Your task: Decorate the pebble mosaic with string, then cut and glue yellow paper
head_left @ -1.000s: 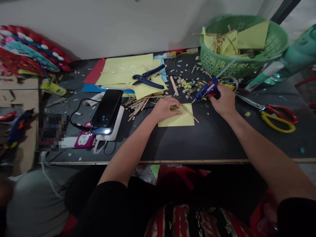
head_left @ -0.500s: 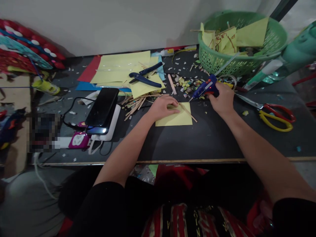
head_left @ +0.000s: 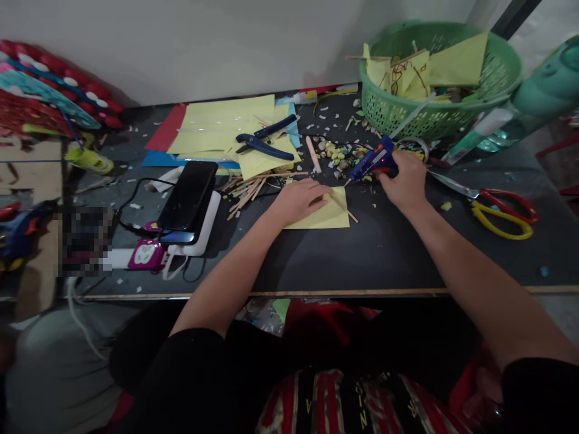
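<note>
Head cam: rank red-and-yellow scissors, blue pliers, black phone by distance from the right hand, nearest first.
From the right hand, which holds the glue gun:
1. Red-and-yellow scissors, just to its right.
2. Blue pliers, left, on yellow paper.
3. Black phone, far left.

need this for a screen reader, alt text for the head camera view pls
A person's left hand presses a thin stick on a yellow paper square while the right hand holds a blue glue gun on a cluttered dark table.
</note>
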A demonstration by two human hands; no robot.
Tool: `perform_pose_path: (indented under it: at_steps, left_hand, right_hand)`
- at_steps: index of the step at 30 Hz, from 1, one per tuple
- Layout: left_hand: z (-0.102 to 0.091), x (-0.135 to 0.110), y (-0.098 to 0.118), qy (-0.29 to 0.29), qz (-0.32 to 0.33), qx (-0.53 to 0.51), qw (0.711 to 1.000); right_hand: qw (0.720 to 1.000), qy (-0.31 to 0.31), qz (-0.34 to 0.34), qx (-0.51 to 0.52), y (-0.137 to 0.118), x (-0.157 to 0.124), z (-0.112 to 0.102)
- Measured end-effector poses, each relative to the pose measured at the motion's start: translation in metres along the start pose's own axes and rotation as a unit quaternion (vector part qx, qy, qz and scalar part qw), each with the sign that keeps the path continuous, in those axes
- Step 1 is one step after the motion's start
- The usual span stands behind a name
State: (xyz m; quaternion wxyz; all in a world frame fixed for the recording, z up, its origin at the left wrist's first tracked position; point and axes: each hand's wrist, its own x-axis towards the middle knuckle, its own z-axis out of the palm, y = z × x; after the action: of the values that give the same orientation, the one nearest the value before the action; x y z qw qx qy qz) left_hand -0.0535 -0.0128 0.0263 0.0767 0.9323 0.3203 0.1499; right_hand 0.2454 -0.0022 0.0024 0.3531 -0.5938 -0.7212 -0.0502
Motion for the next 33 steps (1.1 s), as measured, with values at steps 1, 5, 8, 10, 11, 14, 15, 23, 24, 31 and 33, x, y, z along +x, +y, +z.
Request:
perform_pose_path:
  at_steps: [1, 5, 8, 10, 11, 14, 15, 23, 24, 31, 33]
  left_hand:
    - [-0.001, 0.0, 0.004, -0.016, 0.008, 0.02, 1.0]
    - [-0.002, 0.002, 0.012, -0.06, 0.023, 0.055, 0.996]
    - [0.001, 0.003, 0.011, -0.054, 0.016, 0.033, 0.998]
    - [0.003, 0.002, 0.009, -0.039, 0.009, 0.007, 0.999]
    - [0.004, 0.002, 0.007, -0.032, 0.005, -0.007, 0.999]
    - [0.007, 0.001, 0.004, -0.014, -0.002, -0.04, 0.999]
    - [0.007, 0.0, 0.003, -0.01, -0.003, -0.046, 0.999]
    - [0.009, 0.002, 0.0, -0.004, -0.008, -0.079, 0.997]
    - [0.01, 0.002, 0.0, -0.003, -0.008, -0.082, 0.997]
    - [0.009, 0.003, 0.001, -0.011, -0.026, -0.085, 0.996]
    - [0.009, 0.004, 0.001, -0.012, -0.029, -0.088, 0.996]
  right_hand:
    - [1.0, 0.004, 0.009, 0.003, -0.001, 0.0, -0.001]
    - [0.997, 0.02, 0.068, 0.014, -0.006, 0.002, -0.009]
    - [0.997, 0.024, 0.075, 0.026, -0.004, 0.001, -0.015]
    - [0.998, 0.017, 0.052, 0.037, -0.002, 0.0, -0.017]
    - [0.998, 0.009, 0.034, 0.042, 0.0, -0.001, -0.017]
    - [0.997, -0.029, -0.034, 0.058, 0.002, -0.003, -0.015]
    - [0.995, -0.042, -0.058, 0.067, 0.002, -0.003, -0.014]
    - [0.978, -0.093, -0.141, 0.125, -0.003, -0.006, -0.011]
    - [0.977, -0.099, -0.14, 0.127, -0.003, -0.006, -0.012]
    - [0.973, -0.116, -0.144, 0.138, -0.006, -0.005, -0.015]
    - [0.972, -0.101, -0.159, 0.143, -0.005, -0.006, -0.013]
